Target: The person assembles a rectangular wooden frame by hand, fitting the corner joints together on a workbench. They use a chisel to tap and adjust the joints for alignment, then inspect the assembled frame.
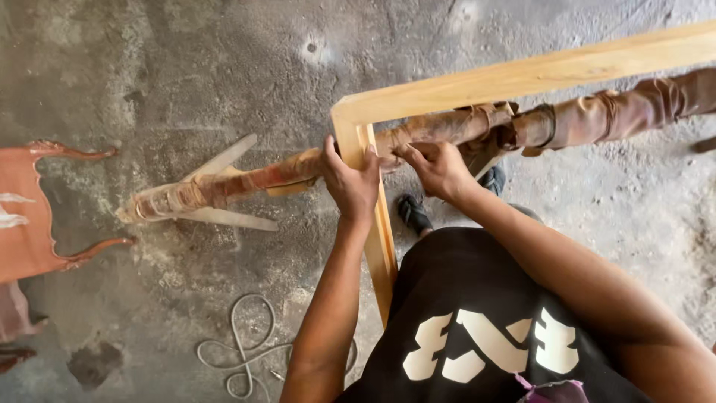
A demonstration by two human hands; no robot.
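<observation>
We hold a pale wooden frame (477, 80) at its mitred corner, where it rests on a long beam wrapped in brownish cloth (283, 173). Our left hand (350, 183) has its grip clamped around the corner's upright piece. Our right hand (440, 170) presses just beside it, fingers curled against the frame and the wrapped beam. A cord (242, 351) lies looped on the concrete floor (186, 67) below; a reddish chair (33, 209) stands at the left.

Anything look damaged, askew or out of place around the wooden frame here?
The wooden frame looks sound, its corner held by the left hand and right hand. Oddities: the wrapped beam under it is ragged and stained, and a loose cord lies tangled on the dusty floor.
</observation>
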